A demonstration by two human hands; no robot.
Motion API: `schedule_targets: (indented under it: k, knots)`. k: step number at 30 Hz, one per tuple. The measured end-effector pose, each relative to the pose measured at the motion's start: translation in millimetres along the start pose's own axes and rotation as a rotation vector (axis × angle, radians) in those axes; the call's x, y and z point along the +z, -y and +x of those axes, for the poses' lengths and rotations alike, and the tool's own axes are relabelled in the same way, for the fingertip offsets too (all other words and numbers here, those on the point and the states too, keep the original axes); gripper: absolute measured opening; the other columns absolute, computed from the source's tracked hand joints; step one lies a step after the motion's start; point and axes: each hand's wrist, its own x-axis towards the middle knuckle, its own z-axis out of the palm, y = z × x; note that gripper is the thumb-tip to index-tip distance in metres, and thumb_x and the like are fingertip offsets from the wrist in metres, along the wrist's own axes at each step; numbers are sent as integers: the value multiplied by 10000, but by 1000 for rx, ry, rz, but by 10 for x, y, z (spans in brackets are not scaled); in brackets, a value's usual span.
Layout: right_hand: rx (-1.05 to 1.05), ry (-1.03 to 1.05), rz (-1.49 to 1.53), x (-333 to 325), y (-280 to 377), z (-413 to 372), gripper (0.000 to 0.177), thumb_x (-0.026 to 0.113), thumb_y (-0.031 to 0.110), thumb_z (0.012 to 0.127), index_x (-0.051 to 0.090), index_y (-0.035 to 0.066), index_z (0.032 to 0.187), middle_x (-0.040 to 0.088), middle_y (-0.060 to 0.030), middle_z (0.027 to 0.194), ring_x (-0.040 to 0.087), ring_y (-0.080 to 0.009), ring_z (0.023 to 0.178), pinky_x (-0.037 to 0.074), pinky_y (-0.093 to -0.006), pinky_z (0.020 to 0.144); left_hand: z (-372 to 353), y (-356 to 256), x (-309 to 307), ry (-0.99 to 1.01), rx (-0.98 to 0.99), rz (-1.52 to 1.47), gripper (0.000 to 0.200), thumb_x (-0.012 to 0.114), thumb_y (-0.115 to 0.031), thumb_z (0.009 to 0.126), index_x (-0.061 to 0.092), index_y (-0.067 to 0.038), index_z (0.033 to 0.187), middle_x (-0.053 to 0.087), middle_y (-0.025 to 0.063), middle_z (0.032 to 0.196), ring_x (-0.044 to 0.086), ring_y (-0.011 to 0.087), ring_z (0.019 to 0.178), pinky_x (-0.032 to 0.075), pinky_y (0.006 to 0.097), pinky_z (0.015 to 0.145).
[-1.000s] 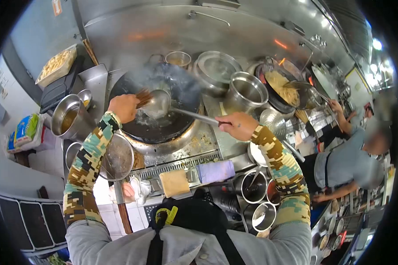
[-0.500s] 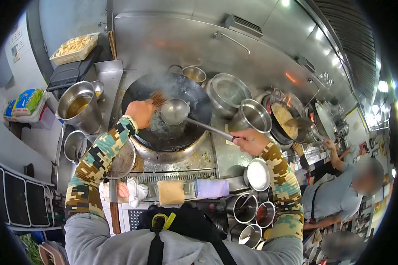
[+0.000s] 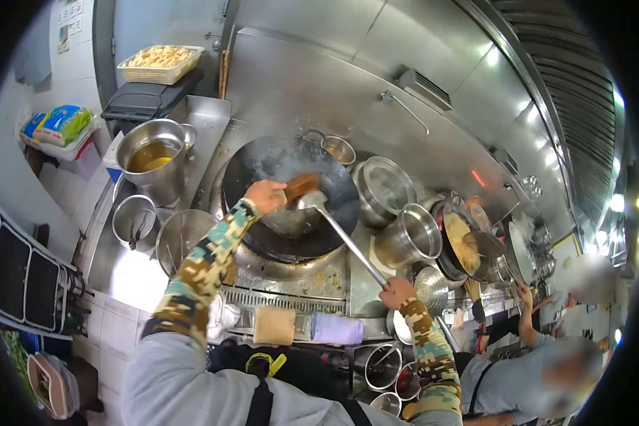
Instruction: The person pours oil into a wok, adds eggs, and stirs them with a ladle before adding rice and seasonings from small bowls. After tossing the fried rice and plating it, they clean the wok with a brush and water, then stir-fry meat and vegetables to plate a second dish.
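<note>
The person stood at a steel cooking range [image 3: 334, 273], with both forearms in patterned sleeves stretched over it. The left hand [image 3: 265, 197] was closed around the handle of a bamboo brush [image 3: 299, 186], fingers wrapped tight, and the bristle end lay inside the black wok [image 3: 263, 160] near its middle. The wok sat in the burner ring at the centre of the range and steam rose from it. The right hand [image 3: 397, 292] hung over the front edge of the range, fingers curled narrowly around the end of a long ladle [image 3: 349, 241]. The ladle's shaft ran up and to the left across the wok rim, and its bowl rested in the wok just beside the brush. Whether the two touched could not be told.

At the left edge of the range stood a tall steel pot [image 3: 153, 160] holding yellow liquid, with a smaller pot [image 3: 133, 219] in front of it and a round strainer [image 3: 181, 238] beside that. To the right of the wok were a lidded pot [image 3: 385, 188] and an open steel pot [image 3: 410, 238]. Further right, a second wok [image 3: 461, 245] held noodles. A tan cloth [image 3: 273, 324] and a pale purple cloth [image 3: 336, 329] lay side by side along the front edge. At the right edge a co-worker [image 3: 525, 369] in a grey shirt reached an arm towards the range.
</note>
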Motion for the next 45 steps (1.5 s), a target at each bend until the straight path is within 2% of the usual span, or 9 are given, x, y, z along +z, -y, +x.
schedule_targets:
  k: [4, 9, 15, 18, 21, 28, 35, 41, 45]
  knots:
    - [52, -160, -19, 1, -220, -128, 174, 611, 203, 794, 582, 60, 889, 652, -213, 782, 627, -450, 780, 501, -550, 715, 218, -113, -407, 71, -339, -282, 449, 675, -295, 768, 685, -76, 1160, 691, 154, 786, 649, 247, 576, 535, 375, 598]
    - [102, -295, -224, 286, -682, -244, 138, 646, 206, 788, 581, 102, 851, 649, -145, 782, 646, -370, 740, 516, -507, 655, 389, 24, 132, 327, -68, -80, 485, 658, -232, 814, 621, -26, 1252, 606, 67, 604, 564, 132, 480, 446, 291, 423]
    - [122, -291, -231, 377, -833, -138, 108, 617, 197, 828, 584, 106, 878, 674, -138, 843, 663, -366, 793, 525, -503, 709, 474, -177, -96, 151, -161, -722, 467, 696, -257, 791, 646, -43, 1203, 682, 83, 772, 579, 120, 521, 483, 273, 456]
    - [200, -117, -194, 321, -747, -125, 135, 624, 216, 824, 585, 107, 892, 675, -150, 841, 658, -386, 808, 518, -520, 730, 449, -160, 50, 321, -252, -101, 471, 688, -294, 824, 642, -44, 1221, 696, 99, 857, 630, 132, 574, 500, 269, 477]
    - [153, -84, -119, 248, -717, -116, 203, 654, 257, 800, 580, 89, 887, 664, -182, 837, 643, -417, 817, 508, -526, 736, 352, -190, -28, -20, -220, -538, 428, 676, -279, 811, 673, -63, 1181, 698, 105, 828, 664, 190, 652, 534, 319, 540]
    - [16, 7, 152, 186, -379, -200, 289, 687, 297, 766, 587, 31, 823, 646, -214, 823, 611, -439, 817, 488, -493, 726, 197, -155, 266, -260, -173, -202, 411, 670, -350, 747, 724, -98, 1066, 699, 191, 965, 678, 349, 888, 534, 419, 824]
    - [133, 37, 919, 215, 628, -537, 234, 731, 138, 807, 599, 48, 978, 546, -7, 660, 544, -96, 562, 408, -249, 477, -428, -438, -11, -114, -255, 19, 321, 604, -273, 782, 733, -108, 1026, 697, 189, 947, 668, 361, 893, 530, 426, 847]
    - [-460, 221, 1384, -1059, 2710, -66, 745, 577, 26, 914, 169, 89, 1534, 517, -4, 688, 492, -78, 489, 402, -244, 420, -1046, -505, -146, -53, -95, 238, 306, 632, -345, 748, 716, -109, 923, 677, 196, 897, 665, 356, 917, 542, 465, 793]
    - [-466, 264, 1426, -1342, 4544, 641, 757, 633, 19, 826, 292, 95, 1498, 580, -51, 681, 527, -117, 487, 411, -282, 396, -1343, -588, 8, -69, -133, 128, 396, 639, -308, 811, 610, -120, 1158, 618, 163, 1091, 622, 332, 1041, 502, 446, 881]
